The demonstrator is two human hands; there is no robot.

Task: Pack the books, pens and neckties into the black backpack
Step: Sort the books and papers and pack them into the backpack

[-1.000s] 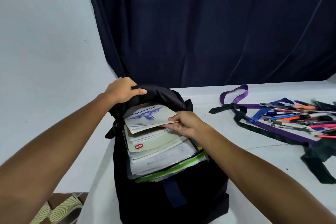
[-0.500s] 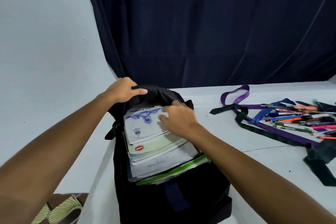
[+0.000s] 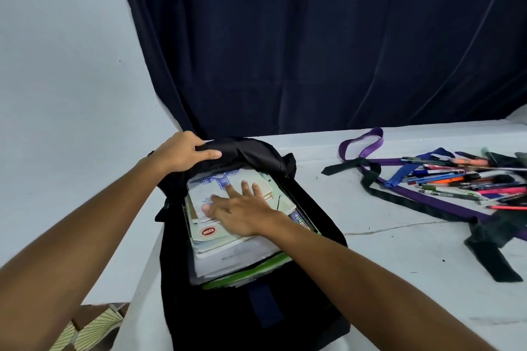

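Right hand (image 3: 242, 212) flat on books (image 3: 228, 225), fingers straight, spread, pointing toward frame top into backpack (image 3: 319, 225) mouth. Left hand (image 3: 185, 152) clamps flap. Pens (image 3: 456, 179), neckties (image 3: 413, 199) frame right, nearer right hand.

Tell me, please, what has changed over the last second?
The right hand let go of the top book, which it was pinching, and now presses flat on it. The left hand still grips the backpack flap; pens and neckties lie untouched.
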